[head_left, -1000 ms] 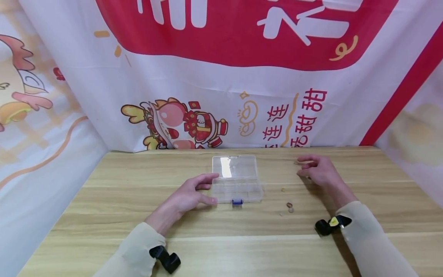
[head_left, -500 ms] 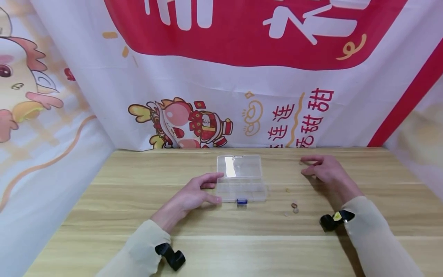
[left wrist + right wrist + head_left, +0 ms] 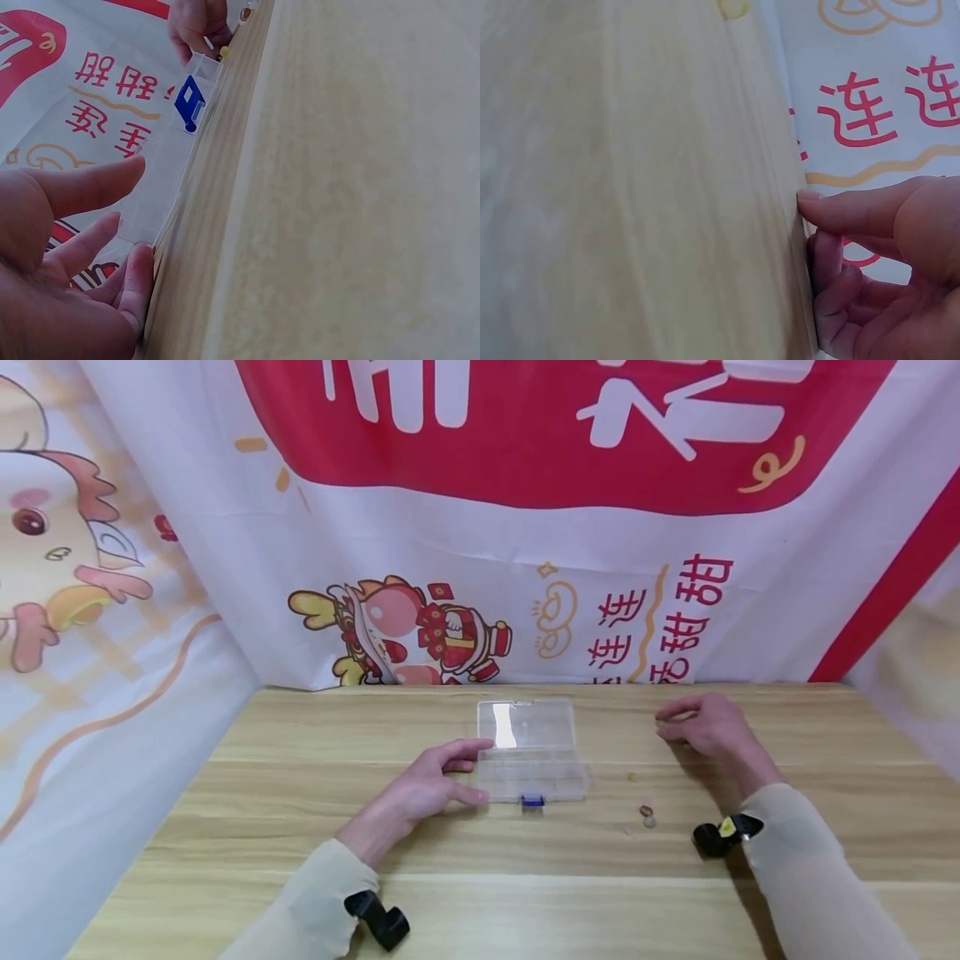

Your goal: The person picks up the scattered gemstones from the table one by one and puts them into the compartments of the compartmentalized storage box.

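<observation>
A clear plastic compartment box [image 3: 531, 770] with a blue latch [image 3: 532, 801] stands open on the table, its lid [image 3: 527, 724] laid back. My left hand [image 3: 438, 781] rests at the box's left side, thumb near the front corner. In the left wrist view its fingers [image 3: 136, 289] lie beside the box corner and the thumb is raised. Far right, my right hand [image 3: 708, 727] has its fingertips down at the tabletop. Thumb and index are a little apart in the right wrist view; whether they hold anything small is hidden.
Between box and right hand lie a small yellow ring-like piece [image 3: 632, 777], a brownish-red one [image 3: 646, 810], a greyish one [image 3: 649, 822] and a pale one [image 3: 627, 831]. A printed cloth [image 3: 420, 543] hangs behind the wooden table [image 3: 480, 902].
The right thumb and index have drawn closer together, and the tiny piece seen at their tips earlier is out of sight. The left hand stays at the box. The head view has shifted slightly.
</observation>
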Tool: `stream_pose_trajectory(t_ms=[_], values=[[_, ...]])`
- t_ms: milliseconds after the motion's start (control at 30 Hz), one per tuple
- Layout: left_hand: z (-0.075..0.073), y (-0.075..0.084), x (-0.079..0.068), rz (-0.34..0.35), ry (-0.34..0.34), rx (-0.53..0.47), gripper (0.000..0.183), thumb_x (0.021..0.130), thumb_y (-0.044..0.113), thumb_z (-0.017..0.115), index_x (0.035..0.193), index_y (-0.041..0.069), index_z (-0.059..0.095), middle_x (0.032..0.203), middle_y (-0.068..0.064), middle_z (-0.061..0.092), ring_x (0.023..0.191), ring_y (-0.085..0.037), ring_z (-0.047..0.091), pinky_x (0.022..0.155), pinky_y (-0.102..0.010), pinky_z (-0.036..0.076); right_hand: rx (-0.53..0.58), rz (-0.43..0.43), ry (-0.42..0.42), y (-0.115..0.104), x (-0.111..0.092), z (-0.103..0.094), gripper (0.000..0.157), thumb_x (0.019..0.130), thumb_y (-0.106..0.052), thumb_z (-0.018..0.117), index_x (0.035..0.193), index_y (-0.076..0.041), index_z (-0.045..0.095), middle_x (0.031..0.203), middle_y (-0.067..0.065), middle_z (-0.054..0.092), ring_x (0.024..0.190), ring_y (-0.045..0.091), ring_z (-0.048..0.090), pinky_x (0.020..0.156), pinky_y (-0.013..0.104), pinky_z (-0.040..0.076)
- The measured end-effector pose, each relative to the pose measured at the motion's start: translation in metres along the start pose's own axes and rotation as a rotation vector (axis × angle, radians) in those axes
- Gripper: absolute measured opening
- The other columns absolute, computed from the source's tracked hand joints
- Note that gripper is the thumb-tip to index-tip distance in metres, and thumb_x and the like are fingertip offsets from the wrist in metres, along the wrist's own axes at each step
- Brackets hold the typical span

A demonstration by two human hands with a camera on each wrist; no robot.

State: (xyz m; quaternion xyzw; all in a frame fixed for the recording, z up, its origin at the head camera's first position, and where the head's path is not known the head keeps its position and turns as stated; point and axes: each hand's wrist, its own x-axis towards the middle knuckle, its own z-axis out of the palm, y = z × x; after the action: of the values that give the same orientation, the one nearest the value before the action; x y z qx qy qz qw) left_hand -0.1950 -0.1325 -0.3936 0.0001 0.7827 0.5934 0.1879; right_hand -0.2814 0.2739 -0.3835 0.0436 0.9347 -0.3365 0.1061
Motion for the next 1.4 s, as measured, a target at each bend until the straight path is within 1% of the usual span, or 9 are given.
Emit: stream_pose_trajectory(t_ms=[100,200,367,500,733,933,1133,1200,1400], values=[[0.001,-0.001,-0.001,-0.005,0.004,-0.002,0.07,0.084,0.005,0.086,0.145,0.033,0.064,0.151,-0.002,0.057,0.138,-0.026,0.05,0.124,-0.053,0.039,0.0,0.003,-0.004,0.001,-0.001,0.0,0.043,0.097,-0.03,0.076,0.133,-0.008,0.072,0.135,0.024,0.066,0.113,0.032,0.063,0.082,0.032,0.053],[0.002,-0.001,-0.001,-0.015,0.004,-0.003,0.071,0.084,0.005,0.086,0.145,0.033,0.064,0.15,-0.002,0.057,0.137,-0.026,0.05,0.124,-0.054,0.039,0.005,0.003,-0.007,0.002,-0.001,0.0,0.041,0.096,-0.029,0.077,0.131,-0.007,0.073,0.131,0.023,0.069,0.11,0.03,0.064,0.08,0.029,0.051],[0.001,0.001,-0.001,-0.027,0.003,0.003,0.071,0.085,0.006,0.085,0.145,0.034,0.064,0.149,-0.002,0.058,0.137,-0.026,0.05,0.124,-0.055,0.038,0.021,-0.002,-0.008,0.003,0.002,0.0,0.038,0.096,-0.027,0.078,0.127,-0.006,0.074,0.122,0.019,0.074,0.102,0.025,0.066,0.076,0.027,0.053],[0.0,0.003,0.001,-0.023,-0.001,0.004,0.071,0.084,0.006,0.085,0.145,0.034,0.064,0.15,-0.001,0.058,0.138,-0.026,0.05,0.125,-0.055,0.038,0.022,-0.026,0.002,0.003,0.004,-0.003,0.034,0.096,-0.024,0.078,0.123,-0.004,0.075,0.114,0.016,0.075,0.095,0.022,0.066,0.074,0.027,0.055],[0.0,0.003,0.002,-0.018,-0.007,-0.006,0.071,0.084,0.005,0.085,0.146,0.033,0.063,0.15,-0.002,0.057,0.138,-0.027,0.049,0.124,-0.054,0.038,-0.023,-0.077,-0.011,0.004,0.001,-0.006,0.027,0.095,-0.022,0.078,0.114,-0.004,0.073,0.108,0.012,0.07,0.098,0.025,0.062,0.076,0.027,0.05],[0.0,-0.001,0.001,-0.001,0.005,-0.001,0.072,0.083,0.004,0.085,0.146,0.031,0.064,0.149,-0.002,0.058,0.137,-0.026,0.051,0.123,-0.052,0.039,-0.006,-0.109,-0.037,0.005,-0.002,-0.004,0.028,0.096,-0.023,0.077,0.115,-0.003,0.071,0.108,0.011,0.07,0.099,0.025,0.062,0.078,0.028,0.051],[-0.001,-0.002,-0.001,0.002,0.009,0.01,0.071,0.083,0.004,0.085,0.146,0.031,0.064,0.148,-0.002,0.059,0.136,-0.026,0.051,0.123,-0.053,0.039,0.065,-0.116,-0.076,0.003,-0.003,0.0,0.028,0.099,-0.02,0.074,0.118,-0.001,0.067,0.104,0.008,0.069,0.093,0.021,0.061,0.072,0.03,0.055],[-0.001,-0.002,-0.001,0.004,0.006,0.008,0.072,0.083,0.004,0.086,0.146,0.031,0.064,0.149,-0.002,0.059,0.137,-0.026,0.051,0.123,-0.053,0.039,0.076,-0.129,-0.087,0.003,-0.004,-0.001,0.028,0.1,-0.02,0.072,0.119,0.0,0.066,0.103,0.007,0.069,0.091,0.02,0.06,0.071,0.03,0.055],[0.0,-0.001,0.0,0.006,0.002,0.002,0.072,0.083,0.003,0.085,0.146,0.03,0.064,0.149,-0.002,0.058,0.137,-0.026,0.051,0.124,-0.053,0.039,0.079,-0.15,-0.119,0.001,-0.008,-0.003,0.032,0.103,-0.023,0.07,0.127,-0.002,0.067,0.108,0.01,0.07,0.092,0.022,0.061,0.071,0.03,0.055]])
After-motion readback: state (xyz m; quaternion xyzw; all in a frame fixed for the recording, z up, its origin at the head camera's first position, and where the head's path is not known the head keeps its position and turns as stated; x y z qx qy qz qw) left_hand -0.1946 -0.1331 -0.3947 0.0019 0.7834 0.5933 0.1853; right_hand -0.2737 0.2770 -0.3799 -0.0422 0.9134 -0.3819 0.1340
